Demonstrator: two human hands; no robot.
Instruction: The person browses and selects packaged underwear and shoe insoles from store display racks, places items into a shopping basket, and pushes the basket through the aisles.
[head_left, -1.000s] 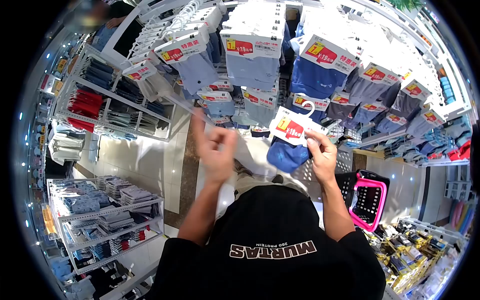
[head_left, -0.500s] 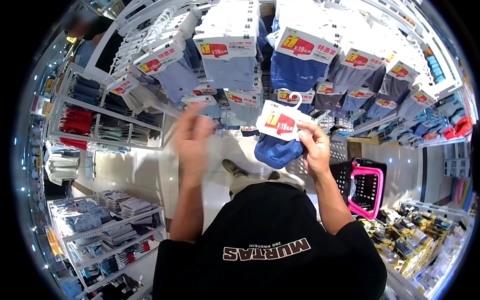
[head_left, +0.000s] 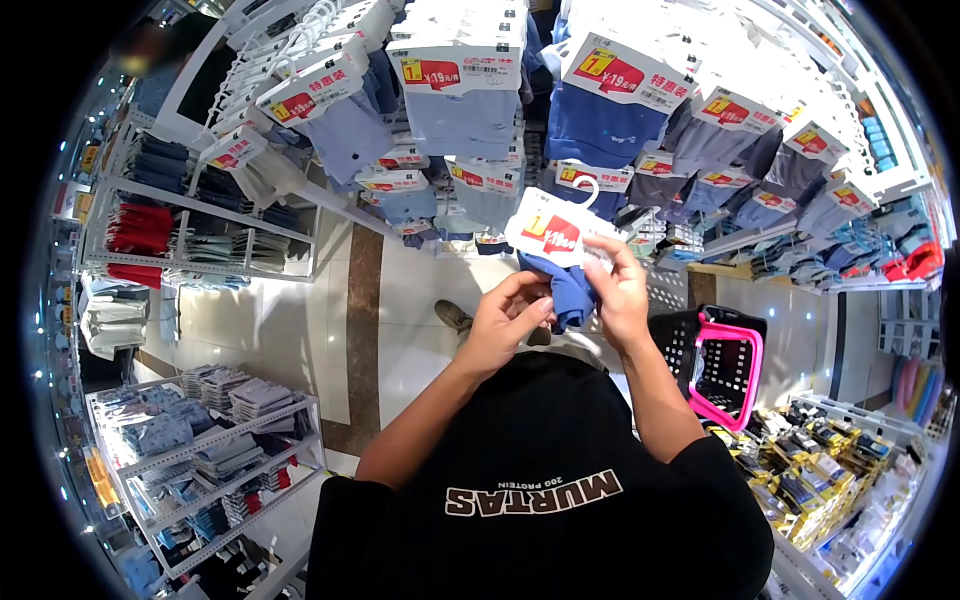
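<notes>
A folded blue garment [head_left: 570,292] hangs from a white card hanger [head_left: 541,232] printed with a red and yellow price panel. My right hand [head_left: 622,290] grips the card's lower right corner and the cloth beside it, thumb in front. From the left, my left hand [head_left: 510,318] pinches the garment's edge between thumb and fingers. The cloth is bunched between both hands, and its lower part is narrowed. Just beyond, several similar carded garments [head_left: 605,125] hang in rows on the rack.
A black basket with a pink handle [head_left: 728,370] stands on the floor at right. Shelves of folded clothes [head_left: 205,440] are at left, and a bin of yellow-packaged goods [head_left: 815,465] is at lower right. Another person [head_left: 165,45] is at the far upper left.
My left hand has come from the left, where it was blurred and apart, onto the blue garment. The garment has gone from hanging flat to bunched. My right hand still holds it.
</notes>
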